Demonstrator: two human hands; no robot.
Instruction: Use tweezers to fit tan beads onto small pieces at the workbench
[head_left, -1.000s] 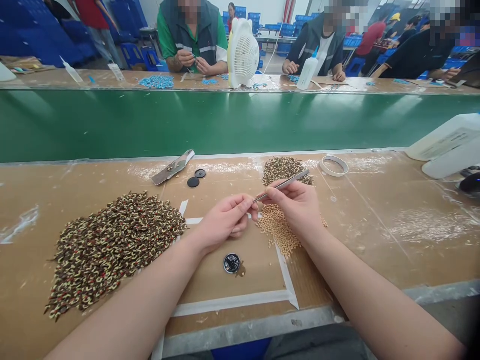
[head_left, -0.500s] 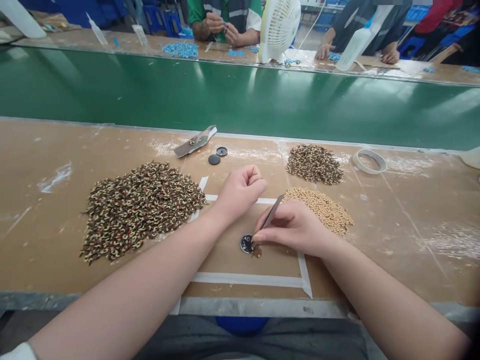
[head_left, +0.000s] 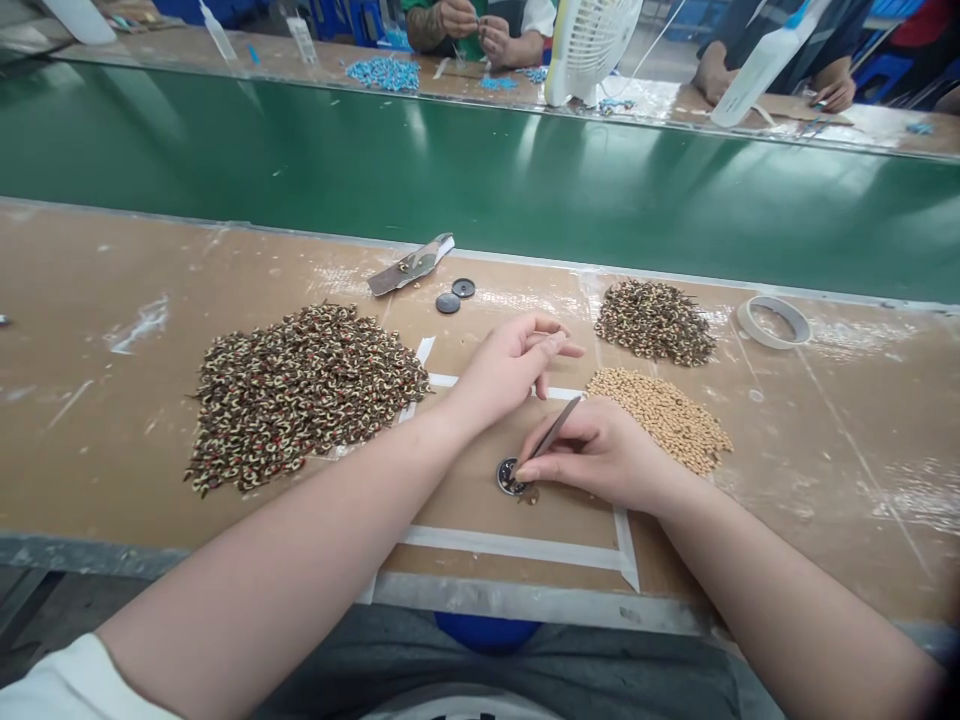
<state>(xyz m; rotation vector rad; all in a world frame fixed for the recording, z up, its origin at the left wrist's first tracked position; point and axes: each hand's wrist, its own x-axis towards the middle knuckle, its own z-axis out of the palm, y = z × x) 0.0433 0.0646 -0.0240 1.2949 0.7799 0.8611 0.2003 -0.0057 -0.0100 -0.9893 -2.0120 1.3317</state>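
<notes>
My right hand [head_left: 600, 455] grips metal tweezers [head_left: 553, 435] with their tips down on a small round black part [head_left: 508, 478] inside a white-taped rectangle [head_left: 517, 550] on the bench. My left hand [head_left: 514, 365] hovers just above and behind it, fingers spread toward the right, holding nothing. A heap of small beige pieces [head_left: 660, 415] lies right of my right hand. A small heap of brown-and-cream parts [head_left: 652, 320] sits behind it. A large heap of the same parts [head_left: 300, 390] lies to the left.
Two black discs [head_left: 454, 295] and a flat metal tool [head_left: 411, 268] lie near the green conveyor belt [head_left: 480, 170]. A tape roll [head_left: 774, 322] sits at right. Across the belt are other people's hands, blue parts [head_left: 381, 72], a white fan [head_left: 592, 45] and a glue bottle [head_left: 757, 62].
My right hand brought the tweezers from up near my left hand down onto the round black part. My left hand went from a fist to spread fingers. The view tilted downward.
</notes>
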